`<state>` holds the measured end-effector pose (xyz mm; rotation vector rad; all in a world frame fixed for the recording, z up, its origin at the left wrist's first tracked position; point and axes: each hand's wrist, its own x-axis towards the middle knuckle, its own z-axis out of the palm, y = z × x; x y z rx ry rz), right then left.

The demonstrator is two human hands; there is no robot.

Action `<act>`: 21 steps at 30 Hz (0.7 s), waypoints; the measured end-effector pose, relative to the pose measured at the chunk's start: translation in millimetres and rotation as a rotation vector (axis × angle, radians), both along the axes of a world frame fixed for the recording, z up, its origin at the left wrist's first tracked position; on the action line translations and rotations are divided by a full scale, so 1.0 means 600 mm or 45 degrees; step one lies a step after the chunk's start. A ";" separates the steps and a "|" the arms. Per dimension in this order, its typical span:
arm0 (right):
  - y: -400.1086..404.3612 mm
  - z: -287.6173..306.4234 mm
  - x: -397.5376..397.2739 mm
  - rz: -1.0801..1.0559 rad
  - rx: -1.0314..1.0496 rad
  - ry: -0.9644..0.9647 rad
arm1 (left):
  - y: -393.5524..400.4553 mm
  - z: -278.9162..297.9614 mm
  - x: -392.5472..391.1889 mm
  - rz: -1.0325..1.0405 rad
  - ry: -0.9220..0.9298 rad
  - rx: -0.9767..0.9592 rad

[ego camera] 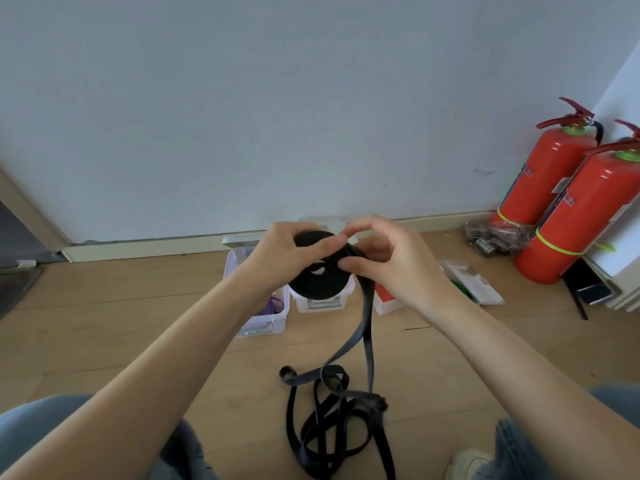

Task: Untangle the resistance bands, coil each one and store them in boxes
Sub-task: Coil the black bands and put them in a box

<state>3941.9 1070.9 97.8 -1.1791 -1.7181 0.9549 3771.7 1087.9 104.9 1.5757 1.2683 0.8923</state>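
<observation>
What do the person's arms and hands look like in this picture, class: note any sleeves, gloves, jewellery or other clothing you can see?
Both forearms are bare to the frame edge, with no sleeves in view. The left hand and right hand wear no gloves, and no rings, watch or bracelets show. Blue denim jeans cover the legs below the arms.

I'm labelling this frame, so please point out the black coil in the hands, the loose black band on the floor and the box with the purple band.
black coil (317, 284), head view, lower face of the roll.
loose black band (327, 431), head view, tangled loops.
purple band box (264, 323), head view, front wall.
</observation>
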 end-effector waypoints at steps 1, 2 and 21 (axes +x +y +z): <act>-0.001 -0.002 -0.002 -0.003 -0.032 0.011 | -0.001 -0.001 0.002 0.021 0.009 0.020; -0.002 -0.004 -0.002 -0.007 -0.085 0.050 | -0.001 0.000 0.002 0.043 -0.005 0.044; -0.026 -0.022 -0.026 0.037 -0.257 0.651 | -0.012 -0.001 0.035 0.444 -0.720 0.029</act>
